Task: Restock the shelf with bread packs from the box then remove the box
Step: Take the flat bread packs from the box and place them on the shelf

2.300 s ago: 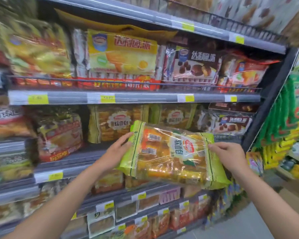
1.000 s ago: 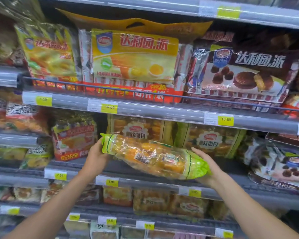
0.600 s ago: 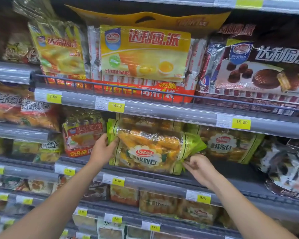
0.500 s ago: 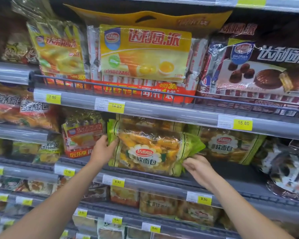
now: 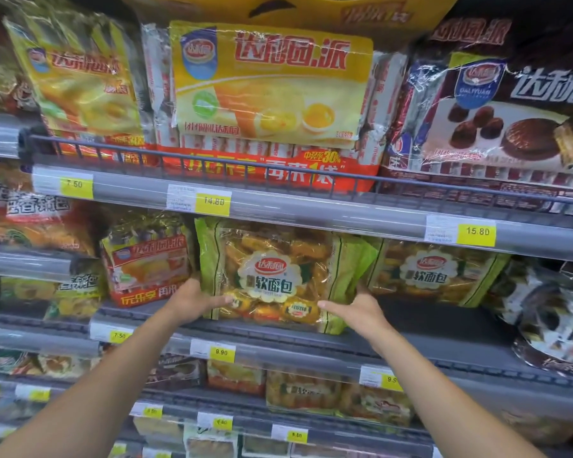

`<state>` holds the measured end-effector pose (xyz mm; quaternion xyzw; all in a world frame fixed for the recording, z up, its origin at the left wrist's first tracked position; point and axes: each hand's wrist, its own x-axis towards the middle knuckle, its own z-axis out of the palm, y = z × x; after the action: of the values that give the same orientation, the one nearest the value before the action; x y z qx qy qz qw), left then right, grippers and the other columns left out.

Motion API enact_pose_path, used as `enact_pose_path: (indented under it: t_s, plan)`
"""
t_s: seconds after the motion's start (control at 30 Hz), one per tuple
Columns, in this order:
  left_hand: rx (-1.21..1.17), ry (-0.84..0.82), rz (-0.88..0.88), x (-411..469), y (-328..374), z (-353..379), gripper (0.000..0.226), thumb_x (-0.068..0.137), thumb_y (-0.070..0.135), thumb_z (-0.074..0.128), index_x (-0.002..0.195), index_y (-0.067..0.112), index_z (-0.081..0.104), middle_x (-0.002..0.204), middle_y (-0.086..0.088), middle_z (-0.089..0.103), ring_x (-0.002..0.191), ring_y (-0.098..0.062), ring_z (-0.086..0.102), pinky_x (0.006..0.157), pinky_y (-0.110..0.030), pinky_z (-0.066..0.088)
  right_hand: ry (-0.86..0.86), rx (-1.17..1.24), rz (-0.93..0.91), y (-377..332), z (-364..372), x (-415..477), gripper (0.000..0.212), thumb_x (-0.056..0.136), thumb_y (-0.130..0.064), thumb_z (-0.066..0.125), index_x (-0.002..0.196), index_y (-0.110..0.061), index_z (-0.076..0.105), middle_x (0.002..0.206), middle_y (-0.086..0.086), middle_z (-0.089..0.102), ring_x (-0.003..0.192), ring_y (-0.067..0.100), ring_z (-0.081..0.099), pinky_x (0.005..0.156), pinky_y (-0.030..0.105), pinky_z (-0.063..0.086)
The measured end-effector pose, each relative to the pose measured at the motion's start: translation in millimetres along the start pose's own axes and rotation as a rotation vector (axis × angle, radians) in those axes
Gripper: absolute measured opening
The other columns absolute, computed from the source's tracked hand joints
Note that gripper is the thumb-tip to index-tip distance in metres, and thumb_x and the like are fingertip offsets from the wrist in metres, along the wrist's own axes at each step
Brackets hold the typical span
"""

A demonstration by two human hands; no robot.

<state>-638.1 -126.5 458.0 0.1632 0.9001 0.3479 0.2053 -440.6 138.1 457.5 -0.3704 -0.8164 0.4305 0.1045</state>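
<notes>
On the middle shelf a bread pack is stood upright at the near edge, gripped at its lower corners by the left hand and right hand. A second bread pack is set just right, farther back; a pie pack just left.

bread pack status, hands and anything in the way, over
Left hand and right hand hold the bread pack by its lower corners. Pack upright on the shelf, label out. Red pack left, matching pack right, both close, nothing blocking.
</notes>
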Motion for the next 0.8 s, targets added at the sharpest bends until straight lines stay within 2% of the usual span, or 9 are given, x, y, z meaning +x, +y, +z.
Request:
enact_pose_path:
  t_s: [0.07,0.1,0.23,0.3,0.4,0.5,0.63,0.73,0.8]
  plan:
    - [0.042,0.05,0.055,-6,7,-4,0.05,0.067,0.045,0.083,0.076,0.002,0.058,0.053,-0.007,0.048,0.05,-0.018,0.05,0.047,-0.033,0.037,0.068,-0.092,-0.04,-1,7,3,0.094,0.077,-0.055,0.081,0.147,-0.01,0.038,0.138,0.009,0.058,0.124,0.03,0.056,0.094,0.033,0.05]
    - [0.052,0.1,0.086,-6,9,-5,0.05,0.074,0.037,0.084,0.091,-0.006,0.065,0.061,-0.011,0.058,0.057,-0.02,0.058,0.051,-0.035,0.045,0.102,-0.124,-0.058,-2,11,6,0.085,0.078,-0.057,0.079,0.14,-0.011,0.043,0.126,0.008,0.064,0.113,0.028,0.061,0.088,0.035,0.053]
    - [0.084,0.237,0.154,4,7,-8,0.034,0.09,0.022,0.075,0.106,0.003,0.052,0.095,-0.023,0.071,0.061,-0.019,0.055,0.069,-0.044,0.053,0.137,-0.205,-0.075,-9,23,10,0.074,0.083,-0.067,0.067,0.126,-0.01,0.047,0.086,0.003,0.064,0.081,0.021,0.064,0.063,0.034,0.053]
    - [0.076,0.235,0.18,11,2,-5,0.045,0.091,0.022,0.073,0.124,0.005,0.048,0.096,-0.02,0.067,0.071,-0.025,0.055,0.07,-0.038,0.05,0.146,-0.224,-0.084,-10,28,11,0.069,0.087,-0.064,0.065,0.124,-0.01,0.046,0.089,0.003,0.062,0.087,0.026,0.065,0.07,0.037,0.055]
    - [0.045,0.229,0.232,16,-6,-3,0.052,0.091,0.02,0.073,0.134,0.008,0.045,0.106,-0.013,0.067,0.09,-0.029,0.06,0.077,-0.032,0.046,0.147,-0.214,-0.064,-11,33,14,0.083,0.087,-0.063,0.065,0.141,-0.008,0.036,0.094,0.005,0.063,0.084,0.025,0.066,0.064,0.034,0.052]
    - [0.043,0.232,0.212,22,-11,-3,0.042,0.091,0.022,0.073,0.126,0.005,0.055,0.097,-0.009,0.067,0.081,-0.025,0.061,0.07,-0.031,0.047,0.139,-0.203,-0.055,-11,34,15,0.09,0.086,-0.063,0.066,0.148,-0.007,0.03,0.097,0.007,0.064,0.085,0.026,0.068,0.064,0.037,0.056]
    - [0.063,0.207,0.195,22,-14,-3,0.034,0.09,0.028,0.074,0.112,0.003,0.064,0.083,-0.003,0.062,0.074,-0.023,0.058,0.06,-0.029,0.044,0.141,-0.187,-0.032,-10,31,9,0.065,0.086,-0.057,0.071,0.126,-0.013,0.045,0.095,0.003,0.062,0.087,0.023,0.063,0.072,0.035,0.053]
    - [0.063,0.142,0.175,21,-20,-3,0.036,0.086,0.035,0.078,0.103,0.009,0.06,0.075,0.002,0.058,0.066,-0.016,0.056,0.055,-0.026,0.043,0.177,-0.175,-0.018,-6,31,2,0.066,0.079,-0.057,0.077,0.12,-0.013,0.051,0.11,0.007,0.064,0.11,0.03,0.059,0.088,0.041,0.054]
    - [0.058,0.11,0.16,22,-28,-4,0.053,0.08,0.053,0.079,0.098,0.008,0.057,0.075,0.001,0.058,0.062,-0.013,0.055,0.05,-0.024,0.043,0.204,-0.177,-0.015,-4,32,-8,0.074,0.078,-0.056,0.079,0.129,-0.01,0.052,0.125,0.011,0.061,0.125,0.035,0.051,0.101,0.046,0.049]
